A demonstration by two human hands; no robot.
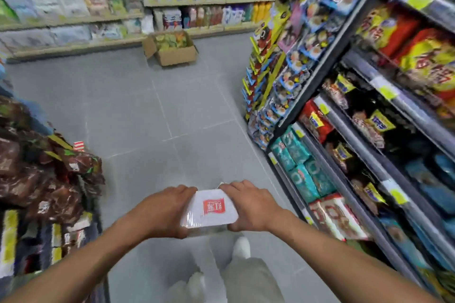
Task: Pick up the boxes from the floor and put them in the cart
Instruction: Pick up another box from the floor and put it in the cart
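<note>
- I hold a flat white plastic-wrapped box with a red label (209, 209) in front of me, above the grey tiled floor (147, 110).
- My left hand (165, 211) clasps its left end, fingers curled over the far edge.
- My right hand (248, 204) clasps the right end likewise.
- An open brown cardboard carton (172, 49) sits on the floor, well apart, by the far shelves (73, 19).

glossy clear plastic wrap on white box (209, 211), matt grey floor tiles (138, 110) beneath it, brown cardboard carton (172, 53) beyond
</note>
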